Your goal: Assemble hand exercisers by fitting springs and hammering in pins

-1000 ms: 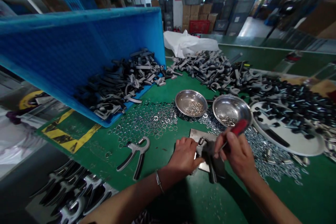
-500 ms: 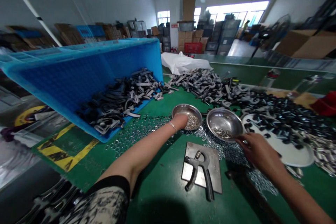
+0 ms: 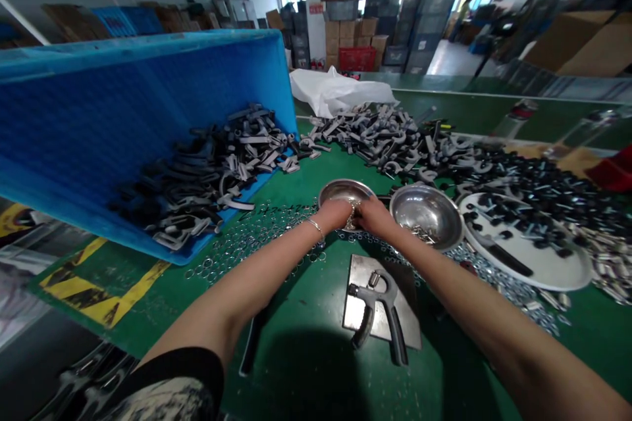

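Right hand (image 3: 374, 216) has moved from the right bowl (image 3: 425, 202) to join the left hand (image 3: 338, 212) in the left bowl (image 3: 345, 188); small metal parts (image 3: 353, 216) lie between both hands' fingers, whose grip I cannot tell.

A hand gripper (image 3: 378, 294) lay on a metal plate (image 3: 353, 309) before two bowls (image 3: 422, 204). Left of them was a crate (image 3: 222, 72) of handles (image 3: 197, 174); more handles lay behind; on the right, a tray (image 3: 553, 274) held knob screws (image 3: 518, 217).
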A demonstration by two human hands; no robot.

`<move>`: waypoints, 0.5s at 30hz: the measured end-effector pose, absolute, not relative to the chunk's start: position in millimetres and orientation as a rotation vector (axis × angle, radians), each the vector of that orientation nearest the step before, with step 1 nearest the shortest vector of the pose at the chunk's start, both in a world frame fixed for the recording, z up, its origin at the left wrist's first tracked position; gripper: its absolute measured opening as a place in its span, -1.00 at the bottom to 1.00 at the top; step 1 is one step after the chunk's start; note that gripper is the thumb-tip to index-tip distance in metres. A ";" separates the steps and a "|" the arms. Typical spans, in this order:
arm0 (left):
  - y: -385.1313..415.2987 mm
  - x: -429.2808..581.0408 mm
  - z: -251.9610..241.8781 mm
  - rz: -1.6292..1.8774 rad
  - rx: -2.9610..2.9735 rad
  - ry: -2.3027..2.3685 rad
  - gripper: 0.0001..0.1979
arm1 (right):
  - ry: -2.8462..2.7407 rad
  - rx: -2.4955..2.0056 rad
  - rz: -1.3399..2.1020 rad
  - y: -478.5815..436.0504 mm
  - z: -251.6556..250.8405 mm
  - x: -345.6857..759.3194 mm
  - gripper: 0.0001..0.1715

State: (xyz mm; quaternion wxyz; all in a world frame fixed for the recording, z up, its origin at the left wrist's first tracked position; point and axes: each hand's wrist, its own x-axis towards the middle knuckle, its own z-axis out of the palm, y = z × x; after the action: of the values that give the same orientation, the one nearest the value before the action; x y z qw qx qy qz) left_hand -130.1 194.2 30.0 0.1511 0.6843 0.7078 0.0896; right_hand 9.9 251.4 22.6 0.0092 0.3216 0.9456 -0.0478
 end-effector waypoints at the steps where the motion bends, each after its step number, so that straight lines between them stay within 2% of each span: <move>1: 194.9 -130.2 30.4 0.306 1.955 2.038 -0.81 | 2.959 1.039 -0.157 250.2 21.7 11.1 -0.68; 8: 173.3 -137.0 53.7 0.678 1.896 2.029 -0.85 | 3.008 1.284 -0.369 247.7 19.6 6.9 -0.67; 11: 130.3 -128.2 58.3 0.757 1.854 1.914 -0.87 | 3.029 1.393 -0.580 249.0 27.1 5.5 -0.69; 15: 61.4 -98.8 48.1 0.943 1.509 1.580 -0.87 | 3.052 1.517 -0.953 233.5 47.0 25.6 -0.83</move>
State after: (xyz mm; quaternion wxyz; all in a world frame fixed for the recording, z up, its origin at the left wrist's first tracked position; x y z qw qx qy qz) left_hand -98.8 61.4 48.1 0.3718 0.5888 0.6163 0.3677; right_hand 25.6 233.5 47.0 -0.1974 0.4202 0.8455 -0.2639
